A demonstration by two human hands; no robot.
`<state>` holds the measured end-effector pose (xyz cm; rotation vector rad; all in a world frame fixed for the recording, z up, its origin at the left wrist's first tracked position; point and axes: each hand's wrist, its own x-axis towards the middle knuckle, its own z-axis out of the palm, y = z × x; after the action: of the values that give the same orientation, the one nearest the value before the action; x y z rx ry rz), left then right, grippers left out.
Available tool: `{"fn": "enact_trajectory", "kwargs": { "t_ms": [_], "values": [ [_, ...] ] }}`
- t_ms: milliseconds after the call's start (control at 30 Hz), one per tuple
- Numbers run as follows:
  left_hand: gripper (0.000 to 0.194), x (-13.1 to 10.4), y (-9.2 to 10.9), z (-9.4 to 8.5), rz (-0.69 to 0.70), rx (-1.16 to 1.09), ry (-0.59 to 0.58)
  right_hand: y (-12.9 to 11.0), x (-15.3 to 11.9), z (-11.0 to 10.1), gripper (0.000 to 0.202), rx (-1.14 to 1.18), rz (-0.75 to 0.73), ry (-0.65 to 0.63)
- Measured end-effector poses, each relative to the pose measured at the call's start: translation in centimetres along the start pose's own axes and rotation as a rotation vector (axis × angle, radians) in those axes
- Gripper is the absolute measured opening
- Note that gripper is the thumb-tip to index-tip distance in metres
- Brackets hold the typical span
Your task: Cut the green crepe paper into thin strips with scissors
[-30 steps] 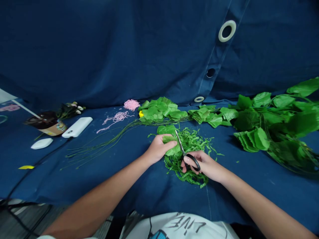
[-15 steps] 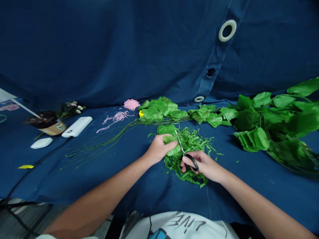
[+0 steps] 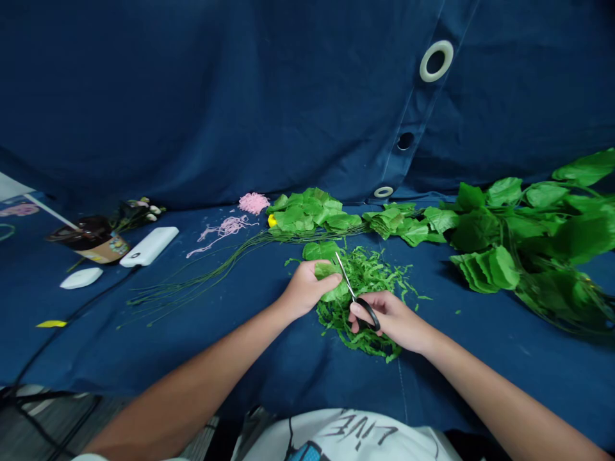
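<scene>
Between thumb and fingers, my left hand [image 3: 310, 286] pinches a green artificial leaf [image 3: 336, 292]. My right hand [image 3: 382, 315] grips black-handled scissors [image 3: 366, 314], whose metal blades point up and left along the leaf's right edge. How far the blades are apart is hard to make out. Beneath both hands lies a heap of thin green leaf strips [image 3: 379, 275]. Another flat leaf [image 3: 319, 250] rests just behind my left hand. Farther back sits a stack of green leaves [image 3: 307, 210], with thin green stems [image 3: 225, 259] stretching to the left.
Leafy artificial vines [image 3: 519, 224] spread over the right side. Pink shredded bits [image 3: 254, 203] and pink strands [image 3: 228, 228] lie at the back. At left are a dark jar [image 3: 93, 240], a white power bank [image 3: 150, 246] with a black cable [image 3: 72, 315], and a yellow scrap [image 3: 51, 324].
The scissors and my right hand have shifted slightly to the left, the blades closer along the leaf. My left hand stays nearly in place with the leaf.
</scene>
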<state>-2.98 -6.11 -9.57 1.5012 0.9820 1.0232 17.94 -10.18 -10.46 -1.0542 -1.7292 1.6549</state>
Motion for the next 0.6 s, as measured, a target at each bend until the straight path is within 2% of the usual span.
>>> {"fn": "enact_trajectory", "kwargs": {
  "t_ms": [233,600],
  "values": [
    [0.026,0.13,0.01,0.01,0.002,-0.010,0.007,0.33,0.17,0.03,0.046,0.000,-0.024,0.049],
    [0.026,0.02,-0.09,-0.06,0.008,-0.012,0.009,-0.40,-0.21,-0.15,0.045,0.015,-0.033,-0.026]
  ]
}}
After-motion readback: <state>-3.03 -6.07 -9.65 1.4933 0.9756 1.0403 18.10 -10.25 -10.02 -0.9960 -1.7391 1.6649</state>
